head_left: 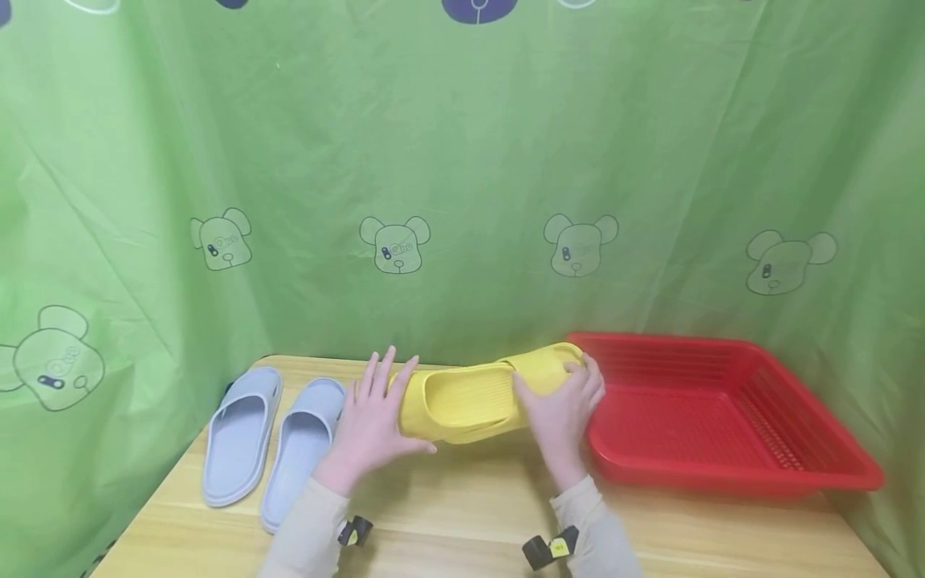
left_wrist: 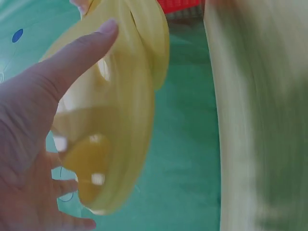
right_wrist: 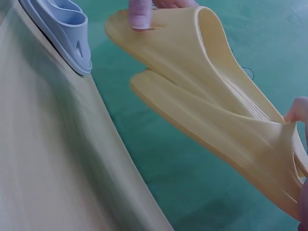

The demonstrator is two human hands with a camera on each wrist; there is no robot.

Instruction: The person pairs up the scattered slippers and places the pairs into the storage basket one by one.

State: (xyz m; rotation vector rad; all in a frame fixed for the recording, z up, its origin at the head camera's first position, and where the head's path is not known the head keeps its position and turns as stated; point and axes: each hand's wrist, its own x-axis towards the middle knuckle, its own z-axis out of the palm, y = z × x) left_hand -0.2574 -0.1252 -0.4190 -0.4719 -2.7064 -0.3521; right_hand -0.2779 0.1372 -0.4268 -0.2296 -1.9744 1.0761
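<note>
Two yellow slippers (head_left: 470,397), fitted into each other with their toe ends pointing opposite ways, are held tilted above the table in the head view. At their right end my right hand (head_left: 565,405) grips them, thumb on the near side and fingers curled over the far side. My left hand (head_left: 368,421) is at the left end, fingers straight and spread, thumb stretched along the lower side. The left wrist view shows that thumb lying across a yellow slipper (left_wrist: 130,125). In the right wrist view the overlapping slippers (right_wrist: 226,125) show from the side.
A pair of light blue slippers, the left one (head_left: 234,449) and the right one (head_left: 292,466), stands on the wooden table (head_left: 462,514) to the left. A red plastic basket (head_left: 694,482) is on the right. Green curtain (head_left: 462,160) hangs behind the table.
</note>
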